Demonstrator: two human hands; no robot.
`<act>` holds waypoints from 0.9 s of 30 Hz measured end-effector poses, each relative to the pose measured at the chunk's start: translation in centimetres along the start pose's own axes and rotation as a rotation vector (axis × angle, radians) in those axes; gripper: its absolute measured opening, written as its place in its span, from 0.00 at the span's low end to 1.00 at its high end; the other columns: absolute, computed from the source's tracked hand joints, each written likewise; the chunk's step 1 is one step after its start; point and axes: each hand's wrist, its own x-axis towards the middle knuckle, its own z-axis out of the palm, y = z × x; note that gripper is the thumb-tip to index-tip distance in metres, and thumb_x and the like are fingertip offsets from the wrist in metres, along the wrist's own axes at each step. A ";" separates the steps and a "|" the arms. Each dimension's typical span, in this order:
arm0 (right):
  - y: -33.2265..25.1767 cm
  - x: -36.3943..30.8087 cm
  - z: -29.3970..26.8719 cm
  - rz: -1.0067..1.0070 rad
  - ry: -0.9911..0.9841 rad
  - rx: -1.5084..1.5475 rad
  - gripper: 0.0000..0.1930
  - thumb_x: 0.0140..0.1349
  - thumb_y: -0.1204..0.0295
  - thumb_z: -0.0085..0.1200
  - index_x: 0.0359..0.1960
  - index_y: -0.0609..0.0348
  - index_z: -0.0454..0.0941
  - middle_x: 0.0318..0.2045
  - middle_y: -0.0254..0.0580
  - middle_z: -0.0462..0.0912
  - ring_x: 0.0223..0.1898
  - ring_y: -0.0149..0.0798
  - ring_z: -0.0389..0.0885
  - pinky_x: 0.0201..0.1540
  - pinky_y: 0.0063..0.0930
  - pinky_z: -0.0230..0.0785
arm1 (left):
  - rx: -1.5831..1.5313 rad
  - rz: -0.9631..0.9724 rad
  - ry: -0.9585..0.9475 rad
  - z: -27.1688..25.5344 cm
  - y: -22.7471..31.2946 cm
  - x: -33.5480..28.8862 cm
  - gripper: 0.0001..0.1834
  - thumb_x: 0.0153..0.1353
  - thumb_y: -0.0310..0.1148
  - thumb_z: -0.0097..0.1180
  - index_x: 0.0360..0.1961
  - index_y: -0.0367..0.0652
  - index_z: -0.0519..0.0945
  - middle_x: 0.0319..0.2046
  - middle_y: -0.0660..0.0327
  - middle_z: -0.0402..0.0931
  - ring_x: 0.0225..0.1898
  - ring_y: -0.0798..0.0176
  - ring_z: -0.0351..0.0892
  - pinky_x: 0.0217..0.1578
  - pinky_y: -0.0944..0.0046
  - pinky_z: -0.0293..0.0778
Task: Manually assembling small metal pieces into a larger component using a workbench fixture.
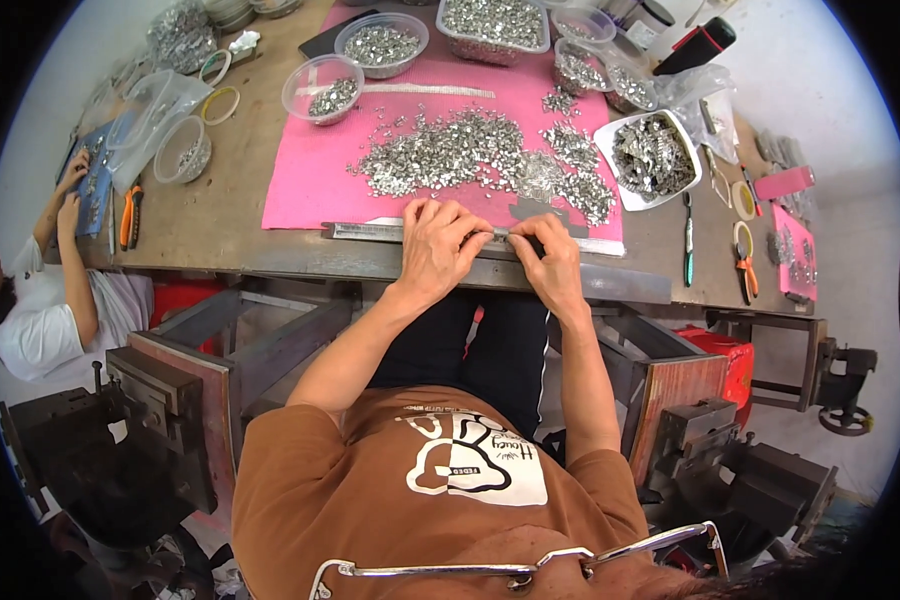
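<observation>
Both of my hands work close together at a long metal strip fixture (370,232) along the table's front edge. My left hand (438,252) has its fingers curled over the fixture, with thumb and forefinger pinched at its right side. Just across a narrow gap, my right hand (552,265) is closed too, its thumb and forefinger meeting at the strip. Whatever small piece lies between the fingertips is too small to make out. Beyond the hands, a heap of small silvery metal pieces (450,150) spreads over a pink mat (300,190).
Clear tubs of metal pieces (382,45) line the back. A white square dish (653,157) holds more at the right. Orange-handled pliers (745,262) and green-handled tweezers (688,240) lie farther right. Another person (55,310) works at the far left beside other pliers (131,218).
</observation>
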 end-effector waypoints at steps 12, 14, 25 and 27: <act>0.0 -1.0 0.8 -0.029 0.081 0.005 0.05 0.59 0.79 0.64 0.37 0.61 0.85 0.35 0.42 0.83 0.38 0.45 0.79 0.44 0.37 0.71 | 0.024 -0.014 0.040 0.4 0.2 0.0 0.08 0.57 0.40 0.70 0.32 0.49 0.88 0.30 0.68 0.77 0.39 0.61 0.74 0.55 0.53 0.59; 0.1 -1.0 0.7 -0.008 0.079 0.036 0.05 0.60 0.79 0.63 0.38 0.61 0.85 0.35 0.42 0.83 0.39 0.45 0.79 0.44 0.36 0.71 | 0.037 -0.020 0.036 0.4 0.3 0.1 0.08 0.57 0.40 0.70 0.32 0.50 0.88 0.30 0.68 0.77 0.39 0.61 0.74 0.55 0.53 0.59; 0.1 -1.1 2.0 -0.049 0.132 -0.062 0.06 0.60 0.76 0.64 0.39 0.59 0.84 0.36 0.39 0.82 0.40 0.44 0.78 0.47 0.37 0.66 | -0.013 -0.062 0.030 0.6 -0.2 0.1 0.08 0.61 0.40 0.67 0.35 0.49 0.87 0.30 0.67 0.78 0.38 0.60 0.74 0.53 0.54 0.60; 0.1 -1.1 2.0 -0.044 0.131 -0.049 0.06 0.60 0.76 0.65 0.39 0.59 0.84 0.36 0.39 0.82 0.40 0.44 0.77 0.46 0.37 0.65 | 0.016 -0.060 0.024 0.7 -0.3 0.0 0.09 0.63 0.41 0.66 0.36 0.48 0.87 0.30 0.67 0.78 0.38 0.60 0.74 0.53 0.54 0.60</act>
